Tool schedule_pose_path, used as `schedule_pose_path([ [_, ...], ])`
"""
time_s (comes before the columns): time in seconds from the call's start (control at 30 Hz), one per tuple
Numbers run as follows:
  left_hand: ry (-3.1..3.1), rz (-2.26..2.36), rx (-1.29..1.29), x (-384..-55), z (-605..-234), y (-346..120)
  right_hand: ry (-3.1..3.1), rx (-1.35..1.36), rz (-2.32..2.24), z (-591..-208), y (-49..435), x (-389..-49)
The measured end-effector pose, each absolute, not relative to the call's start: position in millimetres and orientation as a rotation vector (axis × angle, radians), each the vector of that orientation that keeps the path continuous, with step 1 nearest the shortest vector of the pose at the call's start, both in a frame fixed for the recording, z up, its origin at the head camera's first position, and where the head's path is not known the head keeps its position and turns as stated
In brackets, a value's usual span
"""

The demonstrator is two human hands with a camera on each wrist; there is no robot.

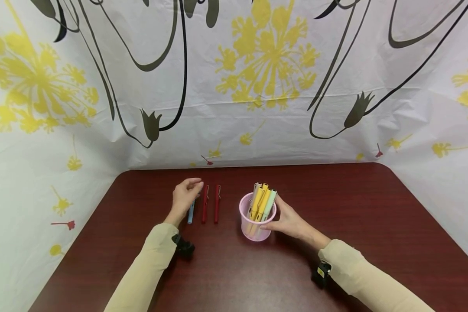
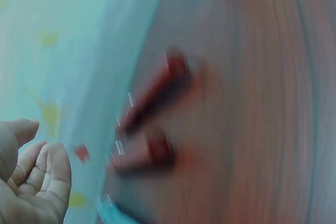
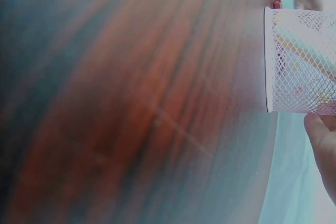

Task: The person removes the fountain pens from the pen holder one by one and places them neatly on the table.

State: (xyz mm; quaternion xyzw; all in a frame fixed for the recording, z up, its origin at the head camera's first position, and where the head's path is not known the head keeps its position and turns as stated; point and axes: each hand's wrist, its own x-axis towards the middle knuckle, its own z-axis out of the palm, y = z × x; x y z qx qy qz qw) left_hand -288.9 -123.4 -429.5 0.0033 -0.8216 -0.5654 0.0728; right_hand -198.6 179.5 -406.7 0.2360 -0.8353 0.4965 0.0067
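My left hand [image 1: 184,199] hovers over the upper end of a blue pen [image 1: 191,213], fingers loosely bent with nothing in them; the left wrist view shows the same relaxed fingers [image 2: 56,177]. Just right of it, two red pens [image 1: 204,210] lie side by side, blurred in the left wrist view. With my right hand [image 1: 290,221] I grip the side of a pink mesh pen cup [image 1: 253,232], thumb near its front. Yellow pens [image 1: 258,203], a pale green pen [image 1: 270,204] and a greyish one stand in the cup. The right wrist view has the cup's mesh wall [image 3: 299,61] close up.
The dark red-brown wooden table [image 1: 234,277] ends at a white cloth [image 1: 234,143] with yellow and grey plant patterns, hanging behind it and along both sides. Black wrist cameras [image 1: 184,247] sit at both cuffs.
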Motion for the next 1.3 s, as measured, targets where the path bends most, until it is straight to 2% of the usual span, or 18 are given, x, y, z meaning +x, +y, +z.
schedule_pose_path([
  [0.17, -2.339, -2.003, -0.145, -275, -409, -90, -2.629, 0.721, 1.541, -407, 180, -199],
  [0.27, -2.321, -2.049, -0.27, -265, -400, -71, -2.622, 0.732, 1.542, -420, 184, -207],
  [0.4, -2.353, -2.018, -0.436, -250, -389, -52, -2.611, 0.742, 1.563, -437, 189, -217],
  [0.6, -2.432, -1.776, -0.615, -241, -387, -34, -2.597, 0.753, 1.59, -437, 188, -218],
  [0.97, -2.438, -1.522, -0.751, -236, -384, -17, -2.569, 0.787, 1.606, -438, 189, -217],
  [1.3, -2.484, -1.347, -0.765, -233, -382, -7, -2.564, 0.793, 1.609, -439, 189, -217],
])
